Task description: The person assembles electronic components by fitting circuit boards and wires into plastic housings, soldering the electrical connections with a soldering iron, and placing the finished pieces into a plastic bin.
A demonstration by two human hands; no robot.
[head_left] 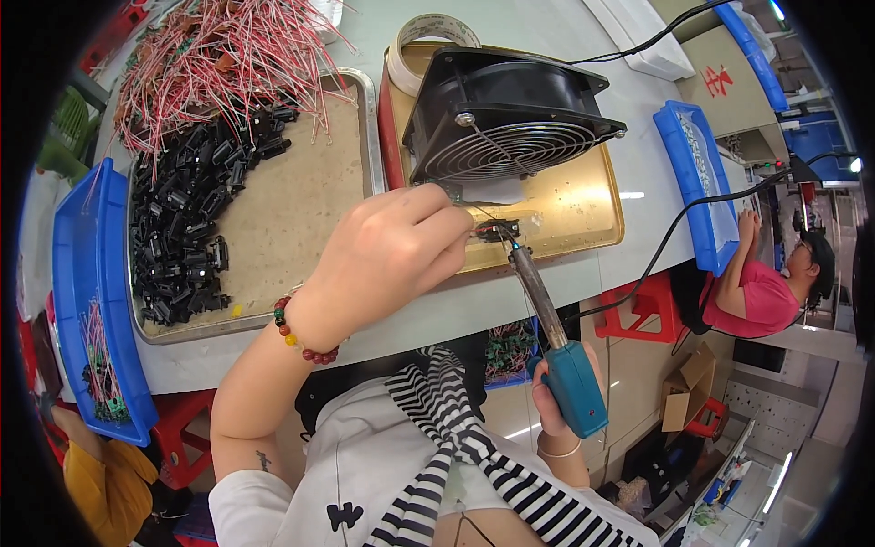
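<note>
My right hand (550,401) is wrapped round a teal soldering gun (576,387), whose long metal barrel points up and away. The gun's tip meets a small black plastic part (499,230) lying on the gold tray (574,196). My left hand (396,242) is pinched closed at the left side of that part. Thin strands and a bit of green show near its fingertips, but what it grips is mostly hidden. Just beyond stands a black fan (510,114) with a wire grille.
A metal tray (305,187) at left holds many black plastic parts (187,223) and a heap of red and white wires (228,64). Blue bins stand left (96,301) and right (697,187). A tape roll (396,68) sits behind the fan. A person in pink (752,296) sits at right.
</note>
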